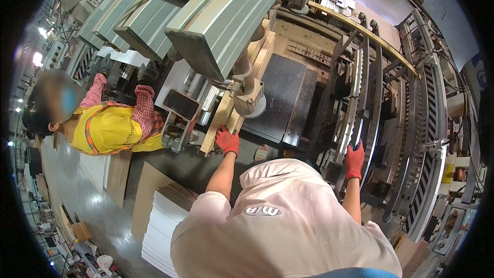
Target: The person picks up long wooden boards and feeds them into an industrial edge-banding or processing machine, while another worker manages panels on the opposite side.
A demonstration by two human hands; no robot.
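My left hand [227, 140], in a red glove, lies on the near end of a long pale wooden beam [220, 117] with its fingers spread. The beam runs away from me under a grey metal column with a round foot [251, 104]. Off to the right, my right hand [355, 160], also red-gloved, has its fingers curled over a long metal rail [370, 146] of the machine frame; its fingertips are partly hidden. Between my hands sits a dark flat machine bed [280, 95].
Large grey-green metal beams [216, 25] hang overhead at the left. A co-worker in a yellow vest [110, 127] works beyond them with dark gloves. White-faced panels [164, 229] are stacked on the floor at lower left. A yellow bar [368, 33] crosses the far right.
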